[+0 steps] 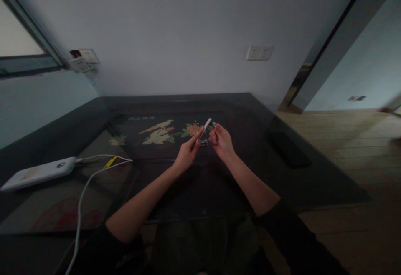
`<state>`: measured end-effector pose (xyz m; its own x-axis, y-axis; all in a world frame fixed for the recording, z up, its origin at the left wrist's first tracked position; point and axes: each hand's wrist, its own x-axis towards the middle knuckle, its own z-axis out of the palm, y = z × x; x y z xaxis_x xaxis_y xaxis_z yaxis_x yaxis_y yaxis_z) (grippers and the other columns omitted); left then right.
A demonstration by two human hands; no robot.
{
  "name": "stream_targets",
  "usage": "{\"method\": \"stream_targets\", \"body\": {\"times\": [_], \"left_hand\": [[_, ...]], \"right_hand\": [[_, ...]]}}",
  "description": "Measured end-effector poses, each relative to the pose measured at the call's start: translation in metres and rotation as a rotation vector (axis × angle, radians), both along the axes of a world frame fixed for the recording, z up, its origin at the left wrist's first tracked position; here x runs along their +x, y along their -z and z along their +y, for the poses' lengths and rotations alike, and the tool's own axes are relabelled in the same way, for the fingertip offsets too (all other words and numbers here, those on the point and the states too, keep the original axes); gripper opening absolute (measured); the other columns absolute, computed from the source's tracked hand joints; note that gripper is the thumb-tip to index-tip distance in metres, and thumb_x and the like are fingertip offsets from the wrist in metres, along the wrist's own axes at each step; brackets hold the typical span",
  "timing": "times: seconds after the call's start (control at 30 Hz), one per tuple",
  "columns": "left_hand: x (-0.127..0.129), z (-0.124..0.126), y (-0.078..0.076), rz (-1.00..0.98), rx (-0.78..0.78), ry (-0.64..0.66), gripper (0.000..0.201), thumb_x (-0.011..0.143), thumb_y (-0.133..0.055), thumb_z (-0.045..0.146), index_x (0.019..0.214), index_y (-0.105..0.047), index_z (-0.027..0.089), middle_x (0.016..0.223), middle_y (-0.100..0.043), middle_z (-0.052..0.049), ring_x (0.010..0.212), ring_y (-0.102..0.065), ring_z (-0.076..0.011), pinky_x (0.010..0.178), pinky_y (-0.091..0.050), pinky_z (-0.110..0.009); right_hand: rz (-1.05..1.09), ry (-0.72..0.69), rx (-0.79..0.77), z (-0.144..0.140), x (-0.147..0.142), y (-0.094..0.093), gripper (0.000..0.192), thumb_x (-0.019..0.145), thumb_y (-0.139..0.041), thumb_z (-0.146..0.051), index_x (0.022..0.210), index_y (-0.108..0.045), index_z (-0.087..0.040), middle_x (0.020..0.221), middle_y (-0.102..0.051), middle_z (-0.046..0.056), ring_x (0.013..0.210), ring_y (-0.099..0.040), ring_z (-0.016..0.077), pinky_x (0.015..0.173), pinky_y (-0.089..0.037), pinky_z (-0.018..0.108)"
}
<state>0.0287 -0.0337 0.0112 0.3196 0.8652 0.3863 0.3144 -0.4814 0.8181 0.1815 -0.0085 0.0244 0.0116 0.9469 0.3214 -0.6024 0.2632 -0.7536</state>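
table (291, 158): dark, near black, glossy, with a cream bird and orange flower inlay in the far middle
power bank (39, 173): white, on the left
cable (82, 195): white, small yellow tag
stick (207, 124) between the hands: white, tip maybe greenish, too dim to tell
sleeves: black

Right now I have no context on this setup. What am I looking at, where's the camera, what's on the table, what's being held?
There is no machine here: a person works with two bare hands. The single picture comes from a camera worn on their head, looking forward and down. Both forearms reach over a dark glass-topped table with a bird-and-flower picture under the glass. The left hand and right hand meet over it, pinching a small white stick-like object between them; the dim light hides what it is. At left lies a white power bank with a white cable plugged in. A dark flat object lies at right.
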Motion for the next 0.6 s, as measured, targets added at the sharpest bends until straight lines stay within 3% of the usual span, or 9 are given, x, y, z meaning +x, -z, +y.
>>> {"method": "stream_targets", "body": {"times": [0.13, 0.37, 0.5, 0.6], "left_hand": [[0.0025, -0.0024, 0.0007, -0.018, 0.01, 0.039, 0.055, 0.094, -0.048, 0.025, 0.148, -0.043, 0.019, 0.115, -0.068, -0.009, 0.059, -0.041, -0.0079, 0.059, -0.041, -0.021], [0.004, -0.0053, -0.0022, 0.013, 0.039, 0.076, 0.056, 0.094, -0.048, 0.025, 0.149, -0.04, 0.017, 0.111, -0.071, -0.009, 0.064, -0.05, -0.0109, 0.063, -0.046, -0.022], [0.0039, -0.005, -0.0049, 0.027, 0.059, 0.031, 0.055, 0.093, -0.048, 0.023, 0.148, -0.043, 0.016, 0.115, -0.07, -0.01, 0.069, -0.053, -0.0122, 0.068, -0.047, -0.023], [0.0029, -0.0035, -0.0051, 0.034, 0.075, -0.003, 0.055, 0.092, -0.048, 0.023, 0.147, -0.044, 0.017, 0.117, -0.07, -0.01, 0.068, -0.052, -0.0109, 0.069, -0.047, -0.022]], "right_hand": [[-0.031, 0.029, 0.002, 0.0029, 0.0012, 0.0031, 0.038, 0.075, -0.073, -0.054, 0.068, -0.055, -0.022, 0.047, -0.036, -0.009, 0.041, -0.024, 0.0058, 0.04, -0.018, 0.026], [-0.009, 0.039, -0.05, 0.0047, 0.002, 0.0042, 0.041, 0.068, -0.077, -0.056, 0.086, -0.067, -0.02, 0.049, -0.035, -0.01, 0.042, -0.023, 0.0061, 0.041, -0.017, 0.026], [-0.008, 0.024, -0.046, 0.0028, 0.001, 0.0029, 0.042, 0.069, -0.075, -0.058, 0.083, -0.065, -0.02, 0.048, -0.035, -0.01, 0.042, -0.023, 0.0065, 0.041, -0.016, 0.026], [-0.012, 0.006, -0.017, 0.0012, 0.0007, 0.0017, 0.041, 0.073, -0.073, -0.059, 0.07, -0.059, -0.021, 0.047, -0.035, -0.009, 0.041, -0.023, 0.0064, 0.041, -0.017, 0.026]]}}
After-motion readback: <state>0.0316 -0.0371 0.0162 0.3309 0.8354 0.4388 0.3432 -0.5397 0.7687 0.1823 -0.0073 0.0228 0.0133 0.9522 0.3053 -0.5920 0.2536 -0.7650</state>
